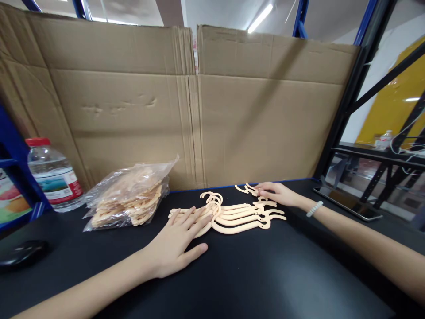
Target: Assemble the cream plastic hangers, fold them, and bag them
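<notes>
A pile of several small cream plastic hangers (239, 215) lies on the black table (252, 274) near the cardboard wall. My left hand (177, 241) rests flat with fingers spread on the left ends of the hangers. My right hand (277, 193) reaches to the pile's far right end, its fingers curled onto a separate small hanger (245, 189) lying there. A white bead bracelet circles my right wrist.
A clear plastic bag (129, 197) with more cream hangers lies left of the pile. A water bottle (53, 175) with a red cap stands at far left. A dark mouse (21, 253) sits front left, a phone (348, 203) at the right edge. Cardboard sheets (199, 110) wall the back.
</notes>
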A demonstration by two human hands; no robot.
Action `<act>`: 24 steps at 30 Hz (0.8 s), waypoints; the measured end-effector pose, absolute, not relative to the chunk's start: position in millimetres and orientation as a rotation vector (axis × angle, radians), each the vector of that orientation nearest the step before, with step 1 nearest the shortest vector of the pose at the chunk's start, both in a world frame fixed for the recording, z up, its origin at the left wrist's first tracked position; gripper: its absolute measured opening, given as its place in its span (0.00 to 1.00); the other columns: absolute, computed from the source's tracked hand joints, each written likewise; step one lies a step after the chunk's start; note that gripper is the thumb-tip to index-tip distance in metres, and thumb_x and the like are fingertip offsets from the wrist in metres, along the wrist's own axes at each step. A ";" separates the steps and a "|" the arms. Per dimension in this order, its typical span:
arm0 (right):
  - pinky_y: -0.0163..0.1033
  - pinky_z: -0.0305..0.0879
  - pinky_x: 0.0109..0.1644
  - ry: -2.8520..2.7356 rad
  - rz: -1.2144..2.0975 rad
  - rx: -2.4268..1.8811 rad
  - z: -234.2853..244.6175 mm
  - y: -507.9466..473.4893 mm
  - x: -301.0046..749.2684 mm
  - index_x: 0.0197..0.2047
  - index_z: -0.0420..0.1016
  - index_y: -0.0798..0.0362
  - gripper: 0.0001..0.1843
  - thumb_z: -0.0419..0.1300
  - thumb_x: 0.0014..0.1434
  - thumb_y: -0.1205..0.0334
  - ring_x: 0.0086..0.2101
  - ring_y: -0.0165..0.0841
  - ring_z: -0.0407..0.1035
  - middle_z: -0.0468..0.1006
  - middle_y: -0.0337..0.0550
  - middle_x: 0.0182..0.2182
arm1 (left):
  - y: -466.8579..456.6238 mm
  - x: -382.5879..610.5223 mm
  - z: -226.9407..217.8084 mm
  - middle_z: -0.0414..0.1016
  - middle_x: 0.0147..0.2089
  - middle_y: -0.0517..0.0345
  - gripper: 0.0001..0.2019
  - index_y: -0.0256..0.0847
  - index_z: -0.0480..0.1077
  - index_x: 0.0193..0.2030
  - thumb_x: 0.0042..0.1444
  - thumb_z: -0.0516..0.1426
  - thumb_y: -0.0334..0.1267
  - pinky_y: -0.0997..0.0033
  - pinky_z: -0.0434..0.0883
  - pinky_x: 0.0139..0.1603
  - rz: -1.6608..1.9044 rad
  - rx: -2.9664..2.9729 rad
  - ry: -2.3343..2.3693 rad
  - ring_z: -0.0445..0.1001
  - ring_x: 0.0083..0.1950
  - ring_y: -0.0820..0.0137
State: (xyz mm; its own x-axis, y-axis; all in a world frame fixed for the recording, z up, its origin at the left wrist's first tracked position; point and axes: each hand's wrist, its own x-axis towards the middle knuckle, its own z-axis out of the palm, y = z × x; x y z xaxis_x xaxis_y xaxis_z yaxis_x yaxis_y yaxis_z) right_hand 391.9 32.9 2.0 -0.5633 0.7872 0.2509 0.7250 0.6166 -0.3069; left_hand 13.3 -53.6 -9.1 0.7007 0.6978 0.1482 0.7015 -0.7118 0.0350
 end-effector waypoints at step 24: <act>0.51 0.69 0.53 -2.469 0.064 -1.589 17.1 80.6 346.0 0.55 0.70 0.54 0.16 0.57 0.66 0.58 0.50 0.39 0.70 0.72 0.50 0.53 | -53.0 15.1 -21.0 0.50 0.74 0.53 0.29 0.54 0.47 0.72 0.66 0.45 0.55 0.37 0.50 0.67 -0.376 -2.802 -1.210 0.50 0.72 0.47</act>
State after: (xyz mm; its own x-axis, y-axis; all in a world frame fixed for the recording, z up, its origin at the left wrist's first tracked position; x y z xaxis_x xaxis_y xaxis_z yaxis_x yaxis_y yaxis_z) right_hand 346.0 80.6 17.1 -0.3999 0.9046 0.1476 0.8957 0.4198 -0.1466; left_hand 15.1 -53.0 -21.0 0.6608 0.7083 0.2482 0.7244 -0.6884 0.0360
